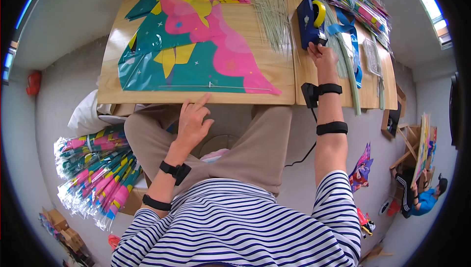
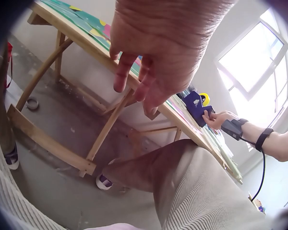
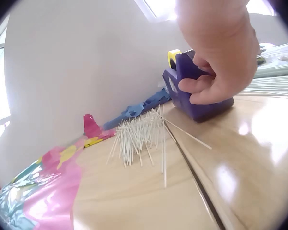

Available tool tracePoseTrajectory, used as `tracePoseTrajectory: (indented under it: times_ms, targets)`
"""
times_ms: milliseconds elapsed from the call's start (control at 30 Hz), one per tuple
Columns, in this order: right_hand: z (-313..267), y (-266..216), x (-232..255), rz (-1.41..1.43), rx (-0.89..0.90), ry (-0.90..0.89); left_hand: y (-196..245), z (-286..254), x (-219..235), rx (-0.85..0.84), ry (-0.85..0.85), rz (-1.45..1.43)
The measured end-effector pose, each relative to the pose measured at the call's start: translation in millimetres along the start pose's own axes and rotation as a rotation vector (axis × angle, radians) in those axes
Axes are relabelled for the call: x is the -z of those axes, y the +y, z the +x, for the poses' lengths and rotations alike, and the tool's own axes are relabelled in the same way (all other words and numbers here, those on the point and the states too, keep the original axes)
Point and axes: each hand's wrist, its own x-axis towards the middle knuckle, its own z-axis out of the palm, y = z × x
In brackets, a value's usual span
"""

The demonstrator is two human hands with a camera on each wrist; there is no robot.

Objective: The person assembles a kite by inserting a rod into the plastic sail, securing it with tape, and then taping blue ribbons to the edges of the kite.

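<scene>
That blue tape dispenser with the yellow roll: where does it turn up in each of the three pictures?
Head view: the tape dispenser stands at upper right on the wooden table, with the right hand on its near end.
Left wrist view: tape dispenser at right of middle, far along the table edge.
Right wrist view: tape dispenser at upper middle-right, the fingers curled on it.
Shared landmark: the right hand on it.

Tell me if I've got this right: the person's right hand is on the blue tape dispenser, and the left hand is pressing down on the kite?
Not quite. The right hand does grip the blue tape dispenser. But the left hand presses on nothing: the head view shows it over the lap at the table's near edge, short of the kite, and the left wrist view shows its fingers hanging free.
</scene>
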Motion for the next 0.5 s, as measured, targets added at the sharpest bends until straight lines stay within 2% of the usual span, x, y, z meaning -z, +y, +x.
tracePoseTrajectory:
  times_ms: [167,233,300,367,500]
  targets:
    - [24.8,-3.4,3.2,-0.006,-0.022,-0.005,-1.9,-3.5,-2.7,-0.033,0.039,0.004]
    - [28.4,-4.9,9.3,-0.008,-0.027,-0.115,-1.7,-4.6,-3.0,-0.017,0.045,0.004]
    - [62.2,-6.2,15.4,-0.067,-0.076,-0.123,-4.5,-3.1,-2.0,-0.001,0.039,0.011]
    - [36.8,-11.2,5.6,-0.083,-0.064,-0.090,-3.8,-7.8,-2.9,0.010,0.036,0.006]
    - [40.2,-15.5,10.2,-0.063,-0.061,-0.117,-2.9,-8.0,-3.9,-0.002,0.066,-0.017]
